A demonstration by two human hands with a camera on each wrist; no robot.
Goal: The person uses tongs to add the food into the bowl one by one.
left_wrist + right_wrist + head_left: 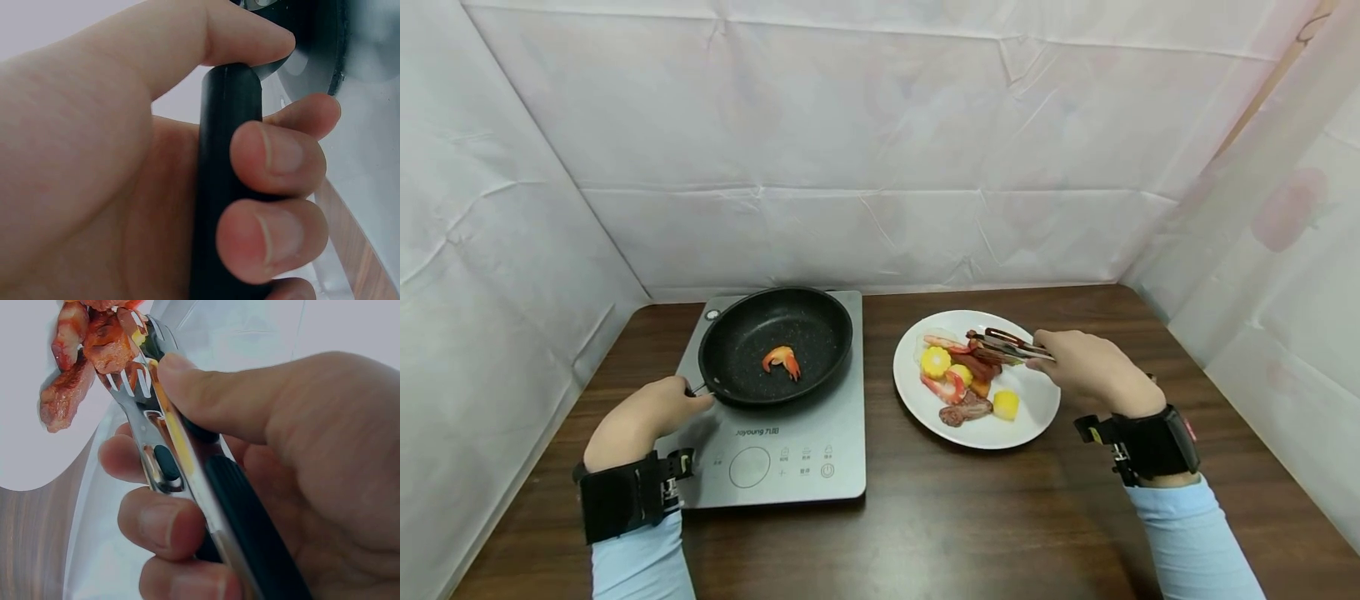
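On the left, my left hand [643, 417] grips the black handle [228, 162] of a frying pan [752, 333], fingers curled round it in the left wrist view. One orange shrimp [782, 361] lies in the pan. My right hand [1093, 367] holds metal tongs [1000, 343] with fork-like tips and dark grips [250, 525]. Those tips reach over a white plate [1037, 417] and touch or nearly touch reddish-brown meat [111, 347]. Also on the plate are shrimp [945, 388], corn pieces [936, 362] and a browned meat piece [966, 409].
The pan stands on a silver induction cooker [842, 433] with a control panel along its front. Beneath everything is a dark wooden table [925, 517]. White sheeting [880, 125] hangs at the back and both sides.
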